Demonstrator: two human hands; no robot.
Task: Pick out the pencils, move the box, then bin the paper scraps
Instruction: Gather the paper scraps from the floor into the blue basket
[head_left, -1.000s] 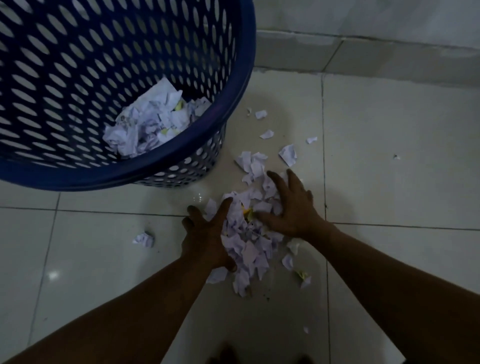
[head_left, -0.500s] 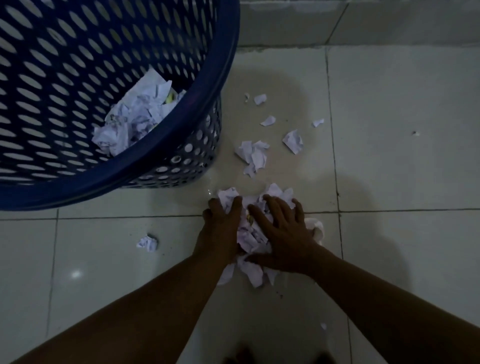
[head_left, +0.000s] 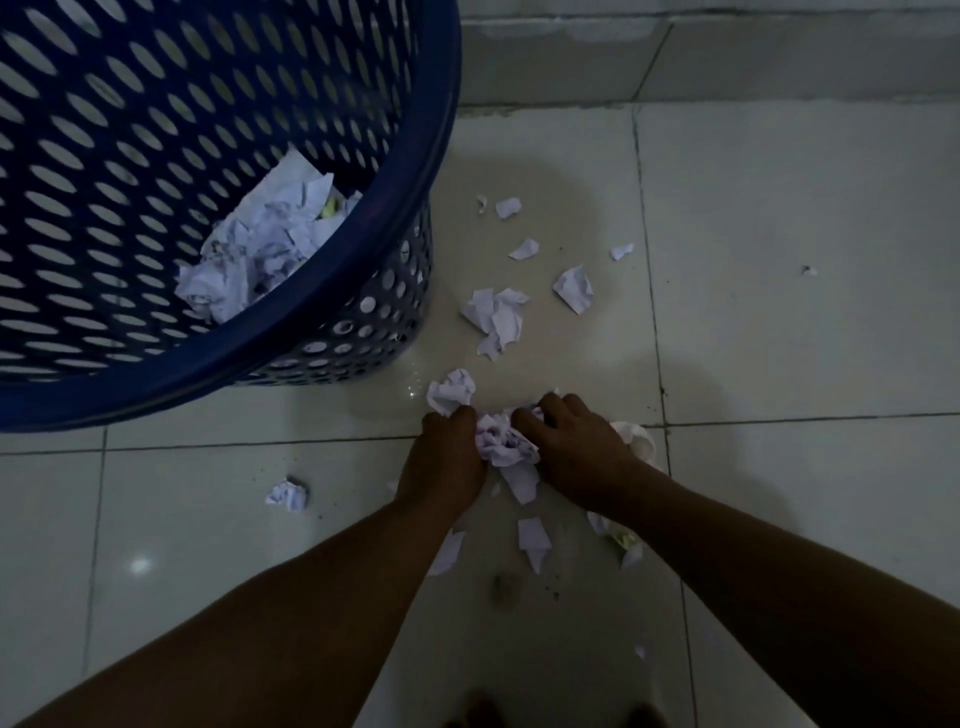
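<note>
A person crouched over a tiled floor (head_left: 779, 338) gathers torn paper w/ both hands, just below and to the right of a blue perforated plastic bin (head_left: 311, 353), as seen in the head view.

The left hand (head_left: 441, 462) and right hand (head_left: 576, 447) sit close together, fingers curled inward on either side of a wad of paper scraps (head_left: 504, 441), which is pressed between them at floor level. Both grip it; neither is spread flat. More white paper (head_left: 636, 439) bulges out from under the right hand, on the side away from the bin.

The bin stands upright on the floor, apart from the hands. Inside it lies a heap of crumpled white paper (head_left: 260, 244) w/ a bit of yellow-green showing.

Scraps not yet picked up lie scattered right of the bin:
- a crumpled ball (head_left: 451, 389) touching the left fingertips, nearest the bin's base
- a larger cluster (head_left: 496, 317) beside the bin's wall
- a folded piece (head_left: 574, 288) and approx. three small bits (head_left: 523, 249) farther right
- a lone crumpled scrap (head_left: 287, 494) below the bin's rim, left of the left hand
- flat torn pieces (head_left: 534, 540) under and between the forearms, farthest from the bin

Light is dim; writing on the paper can't be read.
</note>
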